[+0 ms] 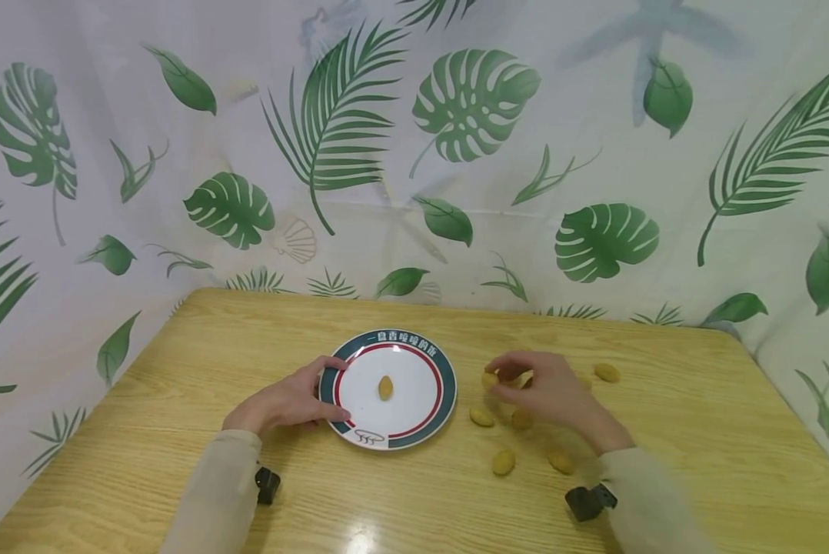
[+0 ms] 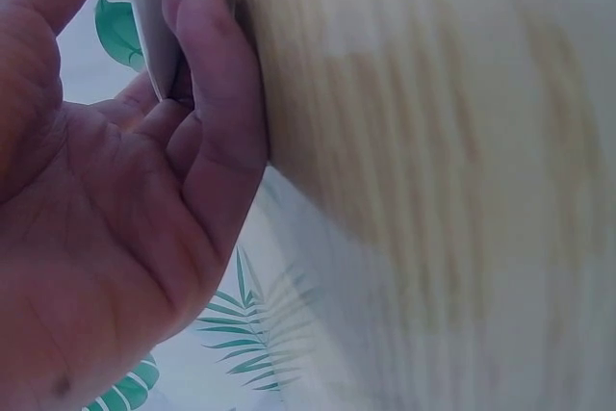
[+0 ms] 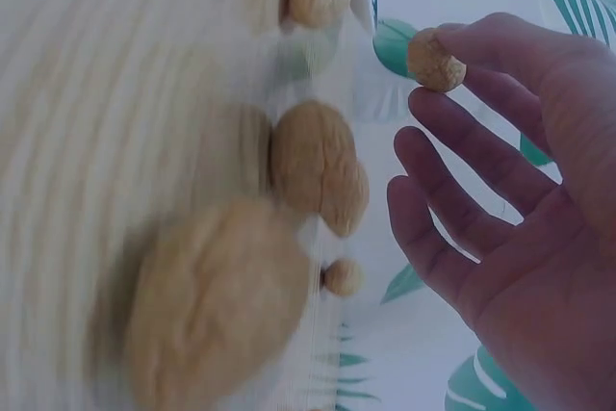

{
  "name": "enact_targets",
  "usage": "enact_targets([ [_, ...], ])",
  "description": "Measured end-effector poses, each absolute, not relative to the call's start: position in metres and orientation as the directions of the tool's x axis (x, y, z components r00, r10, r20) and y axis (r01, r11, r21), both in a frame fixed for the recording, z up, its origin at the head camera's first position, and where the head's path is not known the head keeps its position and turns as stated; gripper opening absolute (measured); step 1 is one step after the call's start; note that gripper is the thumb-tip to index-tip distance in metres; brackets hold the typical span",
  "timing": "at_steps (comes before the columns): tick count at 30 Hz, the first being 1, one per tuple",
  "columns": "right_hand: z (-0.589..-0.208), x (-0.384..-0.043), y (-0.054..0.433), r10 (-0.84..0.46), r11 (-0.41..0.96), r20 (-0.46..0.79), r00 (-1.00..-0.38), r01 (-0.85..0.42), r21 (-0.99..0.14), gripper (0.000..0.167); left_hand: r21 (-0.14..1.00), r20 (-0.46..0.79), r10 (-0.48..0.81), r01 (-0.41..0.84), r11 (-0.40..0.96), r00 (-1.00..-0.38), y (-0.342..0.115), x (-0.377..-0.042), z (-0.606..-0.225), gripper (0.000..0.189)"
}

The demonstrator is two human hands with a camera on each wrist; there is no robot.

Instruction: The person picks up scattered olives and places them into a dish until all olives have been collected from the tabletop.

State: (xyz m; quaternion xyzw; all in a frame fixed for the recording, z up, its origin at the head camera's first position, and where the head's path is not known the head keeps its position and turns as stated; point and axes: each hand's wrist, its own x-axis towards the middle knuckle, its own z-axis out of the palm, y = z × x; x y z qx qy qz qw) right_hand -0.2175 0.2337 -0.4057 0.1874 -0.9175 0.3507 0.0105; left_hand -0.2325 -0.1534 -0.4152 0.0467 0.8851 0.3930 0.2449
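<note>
A round white plate with a dark teal rim and a red ring lies on the table. One yellow-brown oval piece, wrinkled like a nut or dried fruit, sits in its middle. At the plate's left edge, my left hand grips the rim; in the left wrist view its curled fingers reach under the plate. My right hand is right of the plate, above the loose pieces. Between thumb and forefinger it pinches another wrinkled oval piece, held off the table.
Several similar oval pieces are scattered on the wooden table around and below my right hand. One piece lies farther right. A white leaf-patterned cloth hangs behind the table and along its sides.
</note>
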Motion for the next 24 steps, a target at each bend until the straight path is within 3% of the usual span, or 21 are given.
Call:
enact_targets([
  [24,-0.401,-0.220,0.172,-0.422,0.633,0.115,-0.899,-0.383,-0.673,0.017,0.712,-0.404,0.280,-0.107,0.694,-0.871,-0.154,-0.233,-0.414,0.082],
])
